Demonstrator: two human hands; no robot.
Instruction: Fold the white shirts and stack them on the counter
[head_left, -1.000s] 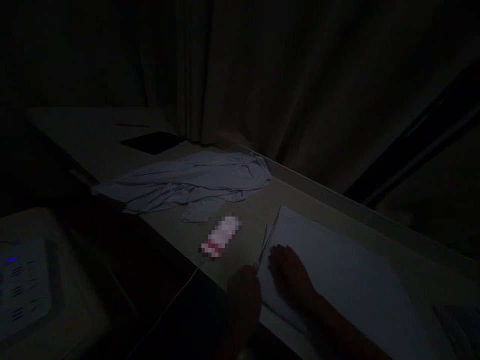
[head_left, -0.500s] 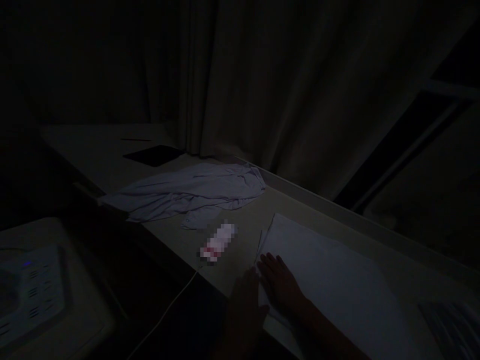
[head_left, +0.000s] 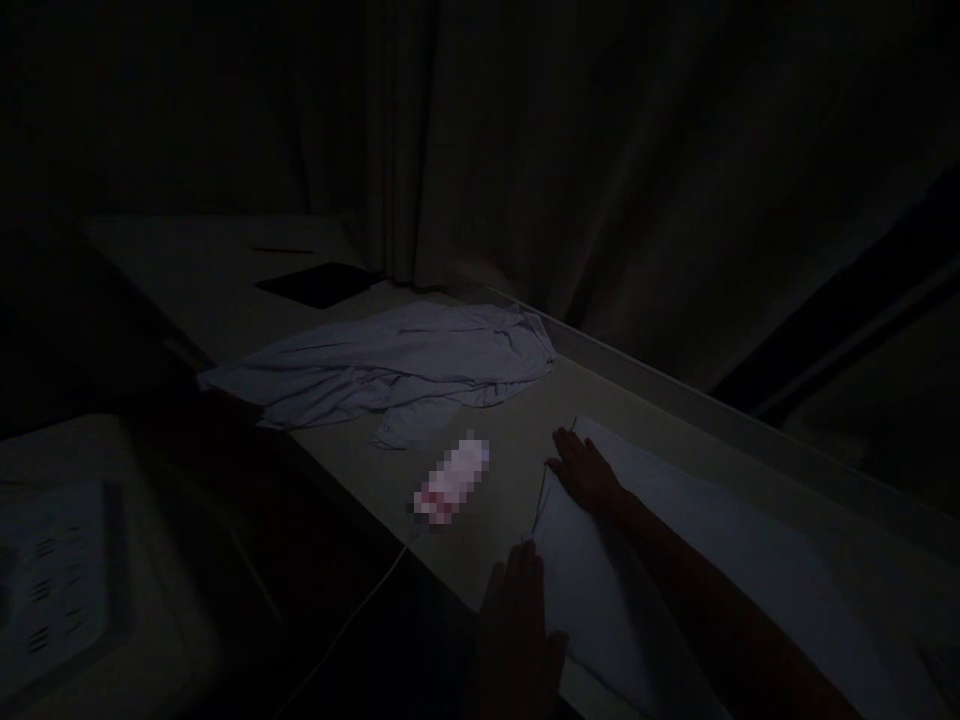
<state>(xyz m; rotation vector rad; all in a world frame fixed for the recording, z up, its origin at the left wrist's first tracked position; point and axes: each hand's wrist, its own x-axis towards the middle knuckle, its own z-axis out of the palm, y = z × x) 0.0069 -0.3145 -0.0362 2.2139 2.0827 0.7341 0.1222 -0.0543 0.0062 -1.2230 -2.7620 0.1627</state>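
At the far left of the frame we saw a pale machine (head_left: 67, 580) in deep shadow. Right of it, on the desk (head_left: 517, 420), lay a crumpled light shirt (head_left: 390, 360), and lower toward the centre a small blurred object (head_left: 452, 482) with a thin cable (head_left: 352, 625) trailing off the near edge. At lower centre our left hand (head_left: 517, 630) lay flat, fingers loosely spread, at the near corner of the folded white cloth (head_left: 720, 570). Our right hand (head_left: 585, 472) pressed flat, open-fingered, on the cloth's far left corner.
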